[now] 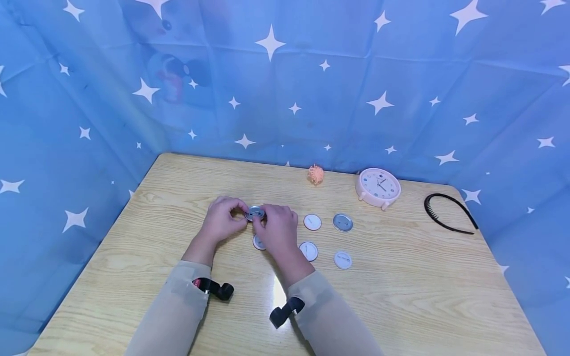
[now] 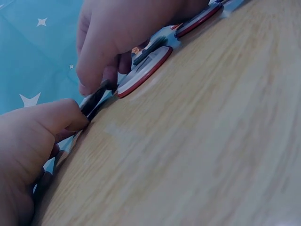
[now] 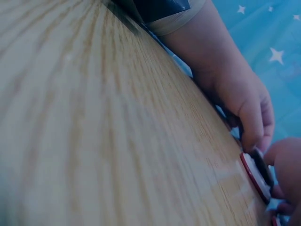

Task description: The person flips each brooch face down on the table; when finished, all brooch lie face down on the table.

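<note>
Between my two hands is a round pin-back badge [image 1: 255, 212], its silvery back and pin facing up. My left hand [image 1: 224, 218] pinches its left edge between thumb and fingers. From the right, my right hand [image 1: 278, 228] grips the opposite edge, with the thumb near the pin. In the left wrist view the held badge [image 2: 95, 100] shows as a dark, thin edge low over the table. A second badge [image 1: 259, 242] lies just below, partly hidden by the right hand. White-backed badges [image 1: 312, 222] [image 1: 308, 251] lie right of that hand.
Farther right lie a silver-backed badge [image 1: 343, 222] and another white-backed badge [image 1: 343, 260]. A fuzzy peach-coloured ball [image 1: 316, 175] and a pink clock [image 1: 378, 188] are at the wooden table's [image 1: 401, 296] back edge. A black toothed headband [image 1: 450, 213] lies at right. Blue star-patterned curtain [image 1: 303, 79] surrounds the table.
</note>
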The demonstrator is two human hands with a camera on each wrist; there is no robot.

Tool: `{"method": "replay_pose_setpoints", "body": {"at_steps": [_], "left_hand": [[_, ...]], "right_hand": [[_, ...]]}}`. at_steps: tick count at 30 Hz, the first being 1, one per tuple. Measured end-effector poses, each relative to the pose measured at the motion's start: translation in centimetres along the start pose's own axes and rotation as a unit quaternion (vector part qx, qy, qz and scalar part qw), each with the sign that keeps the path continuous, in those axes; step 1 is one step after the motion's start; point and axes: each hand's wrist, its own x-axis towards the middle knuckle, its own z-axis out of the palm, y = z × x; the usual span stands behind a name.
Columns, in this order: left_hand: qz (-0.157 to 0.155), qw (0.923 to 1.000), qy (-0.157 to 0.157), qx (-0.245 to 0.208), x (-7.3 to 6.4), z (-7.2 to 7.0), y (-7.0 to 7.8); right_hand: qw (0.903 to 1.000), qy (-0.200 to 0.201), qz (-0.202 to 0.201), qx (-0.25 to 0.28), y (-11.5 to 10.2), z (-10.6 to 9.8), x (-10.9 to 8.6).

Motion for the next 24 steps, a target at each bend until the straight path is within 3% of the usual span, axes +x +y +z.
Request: {"method": "replay_pose_setpoints", "body": {"at_steps": [12,18,24], "left_hand": [[0.003,0.9996,-0.026,0.01,0.1,-0.1,0.4],[0.004,0.9996,-0.023,0.019,0.0,-0.1,0.2],[0.019,0.9991,-0.032,0.019,-0.6,0.3,0.1]], "right_hand": [[0.999,-0.028,0.007,-0.034,0.3,0.1,0.0],[0.9979,-0.012,-0.032,-0.054,0.4,0.4,-0.2],[0.9961,0.028,-0.08,-0.022,1.1,-0.2,-1.5]]}}
